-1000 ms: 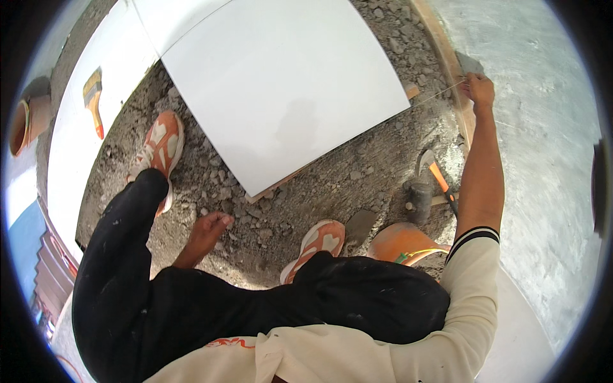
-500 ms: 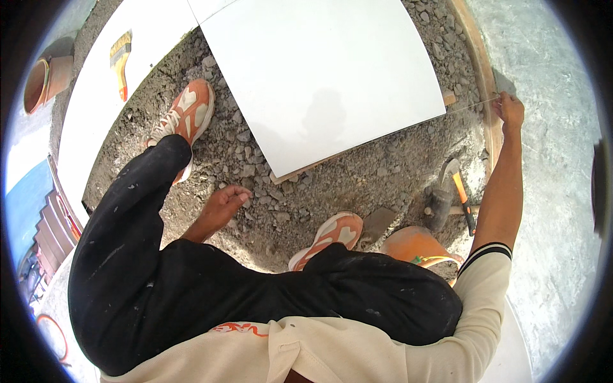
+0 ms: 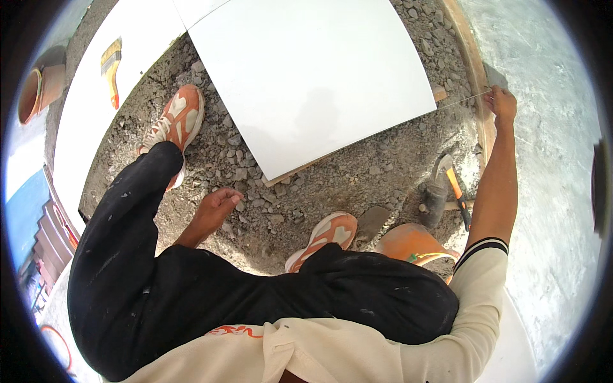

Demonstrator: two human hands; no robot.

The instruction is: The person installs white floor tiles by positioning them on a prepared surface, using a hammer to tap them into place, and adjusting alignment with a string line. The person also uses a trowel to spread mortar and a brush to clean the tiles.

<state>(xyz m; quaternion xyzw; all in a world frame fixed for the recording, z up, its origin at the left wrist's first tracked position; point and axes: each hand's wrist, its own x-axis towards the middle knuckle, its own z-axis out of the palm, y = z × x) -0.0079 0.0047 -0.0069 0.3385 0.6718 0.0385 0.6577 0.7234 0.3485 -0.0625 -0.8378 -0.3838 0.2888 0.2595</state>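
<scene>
Rubbly ground (image 3: 383, 159) spreads below us, with a large white tile (image 3: 319, 70) lying ahead, its near corner pointing towards us. Of our two hands, the right hand (image 3: 502, 102) pinches a thin string (image 3: 463, 101) beside the wooden strip (image 3: 473, 60), and the line runs to the tile's right corner. Our left hand (image 3: 216, 209) hangs near the tile's close corner, fingers loosely curled; we cannot tell whether it holds anything. To our right we see a dark-headed mallet (image 3: 434, 205), an orange-handled hammer (image 3: 454, 184) and an orange bucket (image 3: 408, 242).
</scene>
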